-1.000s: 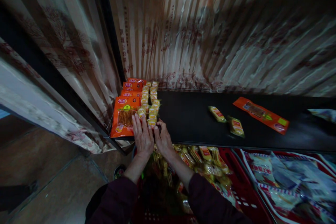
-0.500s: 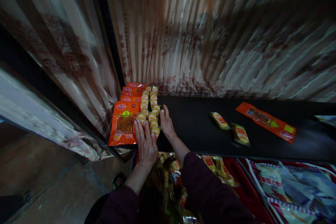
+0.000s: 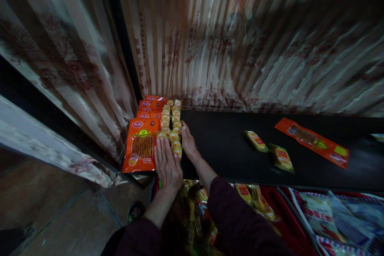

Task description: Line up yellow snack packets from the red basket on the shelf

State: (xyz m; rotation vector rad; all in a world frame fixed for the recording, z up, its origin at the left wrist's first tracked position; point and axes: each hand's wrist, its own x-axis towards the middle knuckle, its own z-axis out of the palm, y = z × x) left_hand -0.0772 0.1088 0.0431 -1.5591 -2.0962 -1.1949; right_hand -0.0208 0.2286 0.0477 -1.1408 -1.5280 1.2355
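Observation:
Two rows of small yellow-wrapped snack packs (image 3: 175,126) stand at the left end of the black shelf (image 3: 219,144). My left hand (image 3: 168,166) lies with fingers stretched out over the front of the left row, hiding its nearest packs. Along the right row's outer side, my right hand (image 3: 188,142) is held flat with its fingers extended, at or against the packs. Orange snack bags (image 3: 142,144) stand one behind another just left of the rows, and the front bag touches or nearly touches my left fingers.
Two loose yellow packs (image 3: 256,141) and a long orange packet (image 3: 312,142) lie farther right on the shelf. Below its edge are a red crate (image 3: 271,198) of yellow packs and a container of blue-white bags (image 3: 345,216). Striped paper (image 3: 240,48) covers the back.
My right hand has moved slightly left, closer to the yellow packs. My left hand has flattened over the front of the row. The camera view has shifted slightly.

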